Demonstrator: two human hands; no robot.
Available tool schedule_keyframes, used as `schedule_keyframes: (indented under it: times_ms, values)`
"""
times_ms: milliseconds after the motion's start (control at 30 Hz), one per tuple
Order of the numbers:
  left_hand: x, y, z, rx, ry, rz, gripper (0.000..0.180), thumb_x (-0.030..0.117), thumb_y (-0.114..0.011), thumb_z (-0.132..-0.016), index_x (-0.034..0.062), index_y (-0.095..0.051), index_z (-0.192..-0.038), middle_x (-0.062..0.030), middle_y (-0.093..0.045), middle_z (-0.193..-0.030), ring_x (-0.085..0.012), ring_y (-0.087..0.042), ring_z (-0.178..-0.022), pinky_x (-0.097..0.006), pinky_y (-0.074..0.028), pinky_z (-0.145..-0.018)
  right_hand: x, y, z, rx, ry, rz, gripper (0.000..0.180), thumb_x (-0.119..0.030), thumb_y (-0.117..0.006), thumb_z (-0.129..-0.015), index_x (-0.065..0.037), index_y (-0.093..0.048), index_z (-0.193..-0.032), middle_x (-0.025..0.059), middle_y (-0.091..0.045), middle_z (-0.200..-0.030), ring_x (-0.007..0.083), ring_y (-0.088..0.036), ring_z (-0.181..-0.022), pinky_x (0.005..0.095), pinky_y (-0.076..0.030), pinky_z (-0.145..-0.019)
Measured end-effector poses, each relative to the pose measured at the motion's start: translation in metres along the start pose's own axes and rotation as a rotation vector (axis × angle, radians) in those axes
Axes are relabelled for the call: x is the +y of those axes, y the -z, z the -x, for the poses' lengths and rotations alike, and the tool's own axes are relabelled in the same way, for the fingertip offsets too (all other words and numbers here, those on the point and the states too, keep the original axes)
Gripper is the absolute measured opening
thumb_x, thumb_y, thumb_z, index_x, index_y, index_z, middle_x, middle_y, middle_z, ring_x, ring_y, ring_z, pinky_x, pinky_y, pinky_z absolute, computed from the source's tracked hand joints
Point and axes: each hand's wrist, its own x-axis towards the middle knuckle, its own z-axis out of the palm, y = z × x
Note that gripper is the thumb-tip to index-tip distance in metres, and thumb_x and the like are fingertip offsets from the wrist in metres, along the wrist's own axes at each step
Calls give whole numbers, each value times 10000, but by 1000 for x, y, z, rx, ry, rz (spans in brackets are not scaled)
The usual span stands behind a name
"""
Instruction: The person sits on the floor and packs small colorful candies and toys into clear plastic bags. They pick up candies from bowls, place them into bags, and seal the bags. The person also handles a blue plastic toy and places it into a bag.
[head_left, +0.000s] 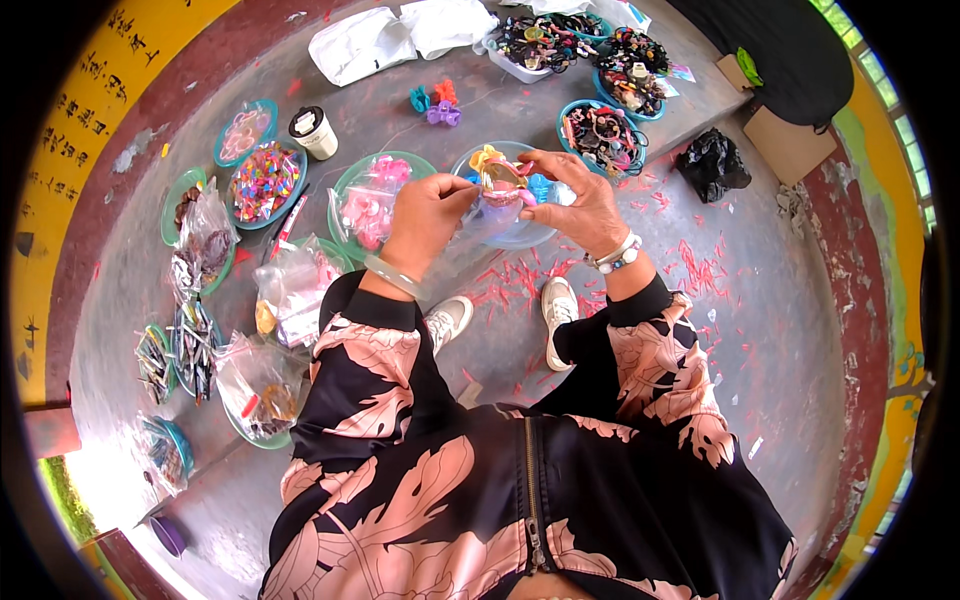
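Holding a colourful hair clip [497, 175] up in front of the chest, both hands are pinched on it at once. Left hand [428, 215] has its fingers curled in, gripping the clip's left end between thumb and fingertips, and there's a pale bangle on that wrist. Right hand [578, 205] grips the right end the same way, fingers bent around it, with a beaded bracelet on the wrist. The clip looks yellow, pink and blue, and it hangs just above a shallow teal bowl [520, 238] on the grey concrete floor [780, 330], though I can't tell if it touches anything in there.

Loads of other stuff around: another teal bowl of pink clips [372, 200] to the left, a dish of multicoloured bits [265, 182], a paper cup with a dark lid [313, 132], and three loose claw clips [436, 103] further out. Red scraps [510, 280] litter the floor near the white shoes [558, 315].
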Motion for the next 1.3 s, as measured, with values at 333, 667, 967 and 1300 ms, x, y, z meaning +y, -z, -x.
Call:
schedule_keyframes:
  times_ms: [333,667,967,1300]
  values:
    - [6,-1,0,1,61,45,214,191,-610,-806,-18,-654,-812,-19,-582,-581,-72,-522,-470,-226,-405,-436,0,3,-1,-62,43,32,595,-126,-791,-570,-67,-587,-1125,48,-601,-1072,221,-502,-1061,325,-406,-913]
    - [-13,-4,-6,71,-59,-11,148,87,-612,-761,-5,-656,-869,-48,-627,-654,-106,-562,-551,-247,-439,-531,-4,-1,0,-63,204,411,580,-99,-770,-526,-56,-601,-1078,104,-624,-1013,287,-533,-1016,366,-439,-875]
    - [-24,-4,-10,46,-133,-129,249,16,-590,-734,-12,-602,-981,-28,-600,-755,-76,-551,-633,-222,-451,-587,-5,-2,2,-92,210,585,556,-133,-755,-558,-63,-595,-1085,103,-618,-918,288,-542,-955,367,-439,-848]
    - [-20,-8,-5,-43,-190,-398,311,-1,-582,-698,-4,-545,-1007,-52,-574,-747,-113,-580,-641,-243,-461,-607,-8,-9,6,-111,193,740,530,-180,-743,-604,-68,-588,-1098,91,-603,-945,256,-516,-1005,371,-400,-865]
